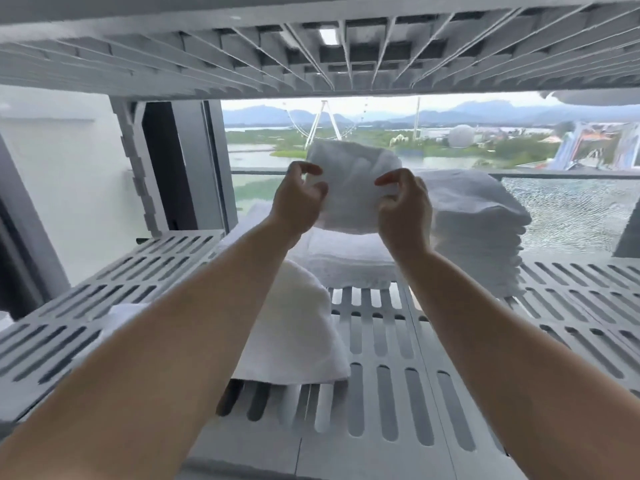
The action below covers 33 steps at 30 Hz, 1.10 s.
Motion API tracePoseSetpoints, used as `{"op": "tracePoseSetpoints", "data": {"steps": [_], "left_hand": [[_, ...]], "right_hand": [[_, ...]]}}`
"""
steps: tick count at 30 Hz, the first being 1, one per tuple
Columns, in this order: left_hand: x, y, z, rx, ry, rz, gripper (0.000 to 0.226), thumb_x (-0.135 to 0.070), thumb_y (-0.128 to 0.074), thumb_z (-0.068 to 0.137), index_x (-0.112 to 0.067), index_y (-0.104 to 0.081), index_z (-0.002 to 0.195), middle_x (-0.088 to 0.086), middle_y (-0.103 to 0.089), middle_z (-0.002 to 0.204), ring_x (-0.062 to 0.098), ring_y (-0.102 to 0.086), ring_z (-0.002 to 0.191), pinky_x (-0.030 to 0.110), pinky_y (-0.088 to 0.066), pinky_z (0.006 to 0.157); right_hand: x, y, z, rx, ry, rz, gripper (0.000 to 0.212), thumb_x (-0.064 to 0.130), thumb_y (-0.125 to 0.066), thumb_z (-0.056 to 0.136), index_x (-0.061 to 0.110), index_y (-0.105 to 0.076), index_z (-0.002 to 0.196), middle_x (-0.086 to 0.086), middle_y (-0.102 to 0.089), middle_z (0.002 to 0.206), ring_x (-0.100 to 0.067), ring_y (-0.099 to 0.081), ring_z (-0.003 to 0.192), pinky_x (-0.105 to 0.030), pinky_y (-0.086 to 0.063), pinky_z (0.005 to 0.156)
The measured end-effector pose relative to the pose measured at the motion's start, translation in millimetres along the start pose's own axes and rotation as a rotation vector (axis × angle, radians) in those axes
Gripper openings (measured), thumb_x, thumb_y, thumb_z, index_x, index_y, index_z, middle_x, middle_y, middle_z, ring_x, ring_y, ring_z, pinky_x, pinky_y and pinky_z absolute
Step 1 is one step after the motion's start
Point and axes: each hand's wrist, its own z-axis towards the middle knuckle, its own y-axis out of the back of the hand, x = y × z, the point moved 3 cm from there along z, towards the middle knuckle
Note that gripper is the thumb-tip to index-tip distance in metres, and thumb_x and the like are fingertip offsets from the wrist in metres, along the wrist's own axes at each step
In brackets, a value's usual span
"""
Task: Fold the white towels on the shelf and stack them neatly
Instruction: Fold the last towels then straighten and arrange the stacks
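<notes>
A small folded white towel (349, 188) hangs in the air above the slotted grey shelf (381, 358). My left hand (298, 202) pinches its left edge and my right hand (403, 213) pinches its right edge. To the right stands a tall stack of folded white towels (481, 230). A flat folded white towel (346, 261) lies on the shelf under the held one. Nearer to me, at the left, lies a loose white towel (298, 334), partly hidden by my left forearm.
The underside of the upper shelf (311, 53) hangs low above my hands. A shelf post (138, 168) stands at the back left. Behind the shelf is a window and a glass railing (561, 216). Bare slotted shelf lies at the front and right.
</notes>
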Motion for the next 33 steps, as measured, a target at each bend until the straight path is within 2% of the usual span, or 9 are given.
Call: {"op": "tracePoseSetpoints", "data": {"steps": [3,6,12,18,21,23,26,29,33], "left_hand": [[26.1,-9.6,35.1,0.005,0.030,0.021,0.024,-0.018,-0.060,0.090,-0.022,-0.058,0.113,0.008,-0.064,0.111,0.026,-0.065,0.088,0.034,-0.053,0.069],[70.1,-27.3,49.8,0.217,0.158,0.245,0.030,-0.021,-0.057,0.093,-0.014,-0.055,0.123,0.015,-0.063,0.121,0.035,-0.063,0.104,0.038,-0.054,0.084],[95.4,-33.9,50.8,0.285,0.096,0.436,0.026,-0.027,-0.058,0.095,-0.017,-0.061,0.119,0.007,-0.065,0.121,0.027,-0.062,0.108,0.028,-0.048,0.090],[78.1,-26.7,39.6,0.379,0.132,0.524,0.029,-0.020,-0.051,0.095,-0.020,-0.063,0.122,0.004,-0.060,0.111,0.025,-0.067,0.087,0.038,-0.063,0.068],[67.9,-15.2,29.9,0.352,0.035,0.636,0.029,-0.021,-0.054,0.091,-0.025,-0.073,0.111,0.000,-0.070,0.113,0.022,-0.065,0.092,0.026,-0.052,0.078],[63.2,-5.5,19.7,0.337,0.020,0.684,0.026,-0.022,-0.054,0.090,-0.028,-0.076,0.104,-0.005,-0.072,0.110,0.015,-0.059,0.090,0.022,-0.042,0.079],[57.7,11.1,-0.8,0.321,0.042,0.754,0.023,-0.028,-0.057,0.092,-0.026,-0.077,0.103,-0.008,-0.072,0.109,0.013,-0.058,0.093,0.025,-0.044,0.083],[53.4,34.6,-25.0,0.289,0.091,0.875,0.027,-0.036,-0.055,0.094,-0.021,-0.076,0.101,0.001,-0.072,0.108,0.021,-0.062,0.097,0.036,-0.051,0.089],[48.8,73.2,-72.7,0.363,0.203,1.015,0.058,-0.072,-0.041,0.089,-0.024,-0.070,0.104,-0.001,-0.066,0.110,0.021,-0.056,0.098,0.036,-0.042,0.078]], "right_hand": [[-16.9,-27.2,17.4,-0.001,-0.035,-0.091,0.047,-0.007,-0.042,0.076,0.019,-0.069,0.103,-0.008,-0.063,0.105,-0.026,-0.058,0.103,-0.026,-0.041,0.086],[-52.6,-46.8,17.6,0.105,-0.178,-0.289,0.040,-0.005,-0.042,0.086,0.009,-0.063,0.117,-0.019,-0.062,0.119,-0.034,-0.054,0.117,-0.030,-0.036,0.098],[-77.6,-50.4,8.9,0.153,-0.260,-0.349,0.037,0.000,-0.042,0.087,0.012,-0.060,0.116,-0.015,-0.062,0.119,-0.033,-0.053,0.115,-0.030,-0.036,0.090],[-73.8,-38.6,3.8,0.192,-0.271,-0.382,0.035,0.008,-0.046,0.089,0.015,-0.064,0.118,-0.012,-0.063,0.122,-0.030,-0.054,0.117,-0.027,-0.034,0.084],[-55.1,-29.4,-14.2,0.148,-0.023,-0.489,0.031,0.009,-0.050,0.089,0.015,-0.066,0.115,-0.014,-0.058,0.123,-0.030,-0.052,0.118,-0.035,-0.039,0.100],[-33.5,-26.1,-31.4,0.125,0.183,-0.432,0.021,0.013,-0.054,0.090,0.017,-0.068,0.105,-0.008,-0.060,0.113,-0.026,-0.054,0.110,-0.037,-0.044,0.096],[-11.5,-33.1,-61.5,0.360,0.210,-0.271,0.018,0.034,-0.054,0.095,0.021,-0.063,0.085,0.002,-0.062,0.084,-0.023,-0.061,0.086,-0.033,-0.041,0.068],[-13.3,-45.0,-96.1,0.716,0.027,-0.196,0.045,0.059,-0.055,0.090,0.019,-0.064,0.109,0.002,-0.068,0.098,-0.020,-0.061,0.093,-0.035,-0.046,0.076],[-34.4,-46.6,-134.0,0.856,-0.081,-0.257,0.037,0.036,-0.068,0.081,0.012,-0.062,0.109,-0.008,-0.069,0.107,-0.028,-0.063,0.102,-0.036,-0.049,0.080]]}}
